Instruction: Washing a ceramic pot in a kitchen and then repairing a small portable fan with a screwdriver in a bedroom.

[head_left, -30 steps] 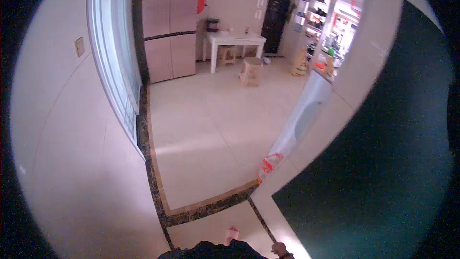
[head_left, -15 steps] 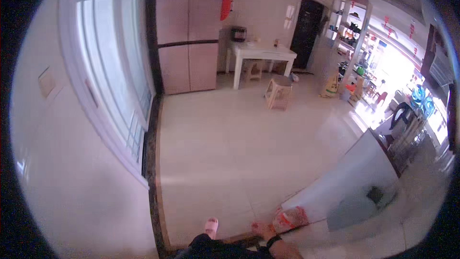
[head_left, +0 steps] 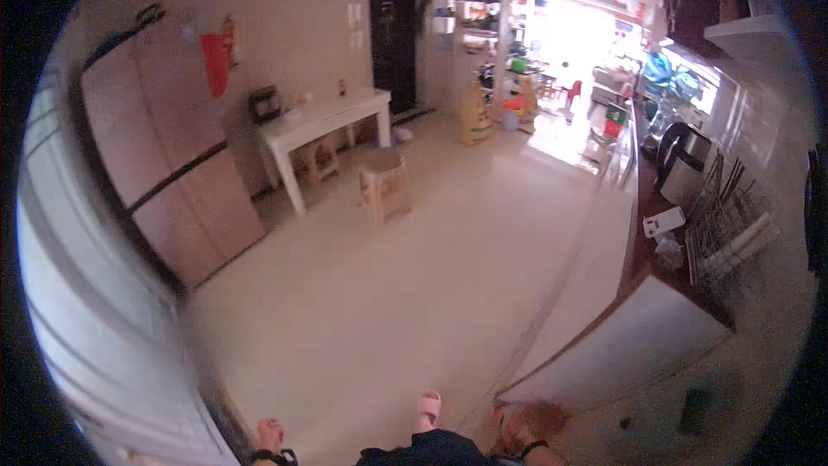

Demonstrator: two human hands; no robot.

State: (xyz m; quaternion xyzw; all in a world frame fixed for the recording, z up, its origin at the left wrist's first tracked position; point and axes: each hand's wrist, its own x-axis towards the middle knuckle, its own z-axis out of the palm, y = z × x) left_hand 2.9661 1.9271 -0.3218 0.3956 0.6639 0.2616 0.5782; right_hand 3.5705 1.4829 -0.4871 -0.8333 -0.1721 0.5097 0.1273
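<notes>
Left hand (head_left: 270,434) above floor (head_left: 362,319), right hand (head_left: 517,433) beside reddish bag (head_left: 550,418), both blurred, can't tell if fingers are open or closed.

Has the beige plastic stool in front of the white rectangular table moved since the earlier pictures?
No, not visibly: the stool still stands before the right end of the table; the camera's view has swung instead.

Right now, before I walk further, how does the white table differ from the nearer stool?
The white table is white, while the nearer stool is beige with a darker seat. The table is taller and has a long top; the stool is lower, with a small seat. Both stand upright on the floor.
</notes>
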